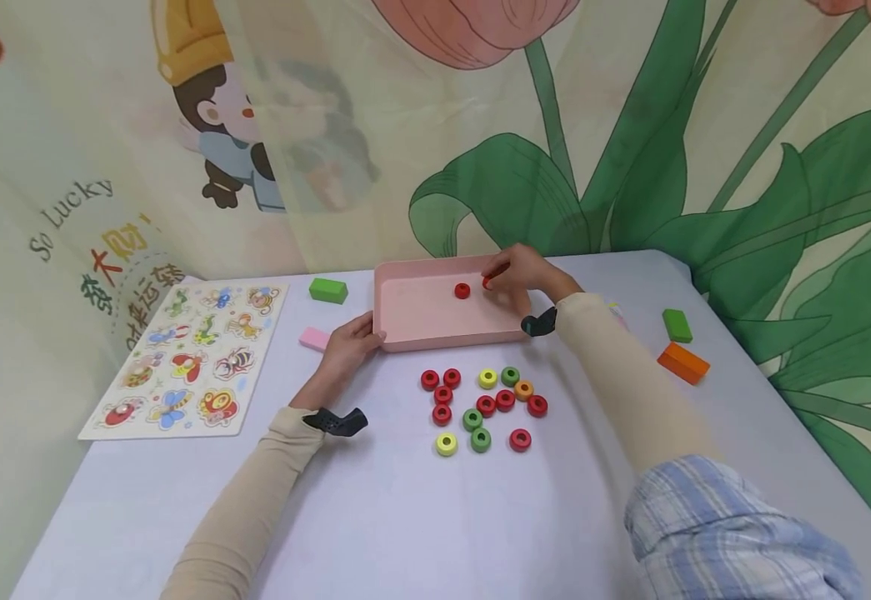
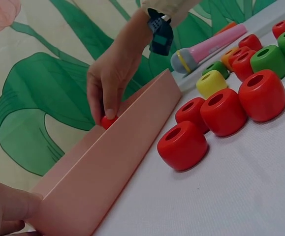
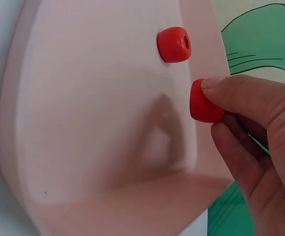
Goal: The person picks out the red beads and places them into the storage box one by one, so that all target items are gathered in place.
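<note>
A shallow pink tray [image 1: 420, 337] lies near the back of the table. My left hand [image 1: 348, 346] holds its near left corner; the thumb [image 2: 14, 199] lies against the wall in the left wrist view. Over the tray's right part, my right hand [image 1: 523, 271] pinches a red bead [image 3: 205, 102] between thumb and fingers. Beside it, another red bead [image 3: 174, 44] rests on the tray floor. In front of the tray lie several loose beads with holes: red beads [image 1: 442, 414], green beads [image 1: 481, 440], yellow beads [image 1: 446, 444] and an orange bead [image 1: 523, 390].
At the left lies a puzzle board [image 1: 202, 358] with insect pictures. A green block [image 1: 328, 290] and a pink block [image 1: 315, 338] lie left of the tray. To the right are another green block [image 1: 678, 325], an orange block [image 1: 684, 363] and a pink toy microphone [image 2: 211, 47].
</note>
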The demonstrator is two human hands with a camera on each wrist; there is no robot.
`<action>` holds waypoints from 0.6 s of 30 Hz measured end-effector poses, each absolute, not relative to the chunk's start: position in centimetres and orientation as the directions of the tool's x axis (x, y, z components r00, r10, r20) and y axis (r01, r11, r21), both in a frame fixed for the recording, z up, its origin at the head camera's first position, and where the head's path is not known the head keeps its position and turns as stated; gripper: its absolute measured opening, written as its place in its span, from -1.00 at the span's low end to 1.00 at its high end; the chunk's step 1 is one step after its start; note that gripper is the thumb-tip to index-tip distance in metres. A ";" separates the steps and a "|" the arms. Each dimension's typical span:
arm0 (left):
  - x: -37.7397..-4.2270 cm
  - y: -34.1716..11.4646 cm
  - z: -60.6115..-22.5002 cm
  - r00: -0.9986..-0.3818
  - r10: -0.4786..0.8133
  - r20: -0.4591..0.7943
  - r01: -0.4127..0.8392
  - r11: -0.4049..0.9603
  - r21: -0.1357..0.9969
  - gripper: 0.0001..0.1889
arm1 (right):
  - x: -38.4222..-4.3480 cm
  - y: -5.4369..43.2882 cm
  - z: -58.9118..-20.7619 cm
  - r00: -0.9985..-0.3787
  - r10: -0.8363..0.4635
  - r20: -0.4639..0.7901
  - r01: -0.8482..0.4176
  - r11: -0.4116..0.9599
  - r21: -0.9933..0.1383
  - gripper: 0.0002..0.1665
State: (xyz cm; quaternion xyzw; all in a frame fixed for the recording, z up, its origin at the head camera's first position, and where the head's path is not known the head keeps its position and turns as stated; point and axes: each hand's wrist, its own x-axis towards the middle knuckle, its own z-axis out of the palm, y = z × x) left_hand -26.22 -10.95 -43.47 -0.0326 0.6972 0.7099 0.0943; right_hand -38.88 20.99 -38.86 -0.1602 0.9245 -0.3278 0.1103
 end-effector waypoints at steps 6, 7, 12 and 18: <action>-26.2 -11.0 -43.5 -0.978 0.089 -0.187 -0.188 -0.004 0.982 -0.38 | -39.1 20.7 -39.7 -0.922 -0.359 -0.145 -0.191 0.748 -0.635 -0.76; -26.2 -11.0 -43.4 -0.978 0.085 -0.191 -0.191 0.004 0.981 -0.38 | -39.1 20.6 -39.8 -0.920 -0.360 -0.152 -0.187 0.748 -0.637 -0.76; -26.1 -10.9 -43.3 -0.976 0.082 -0.199 -0.200 0.007 0.980 -0.37 | -39.1 20.3 -40.1 -0.922 -0.352 -0.160 -0.177 0.753 -0.634 -0.76; -26.2 -10.9 -43.5 -0.977 0.079 -0.199 -0.200 -0.008 0.980 -0.37 | -39.0 20.1 -40.3 -0.925 -0.343 -0.163 -0.172 0.761 -0.625 -0.77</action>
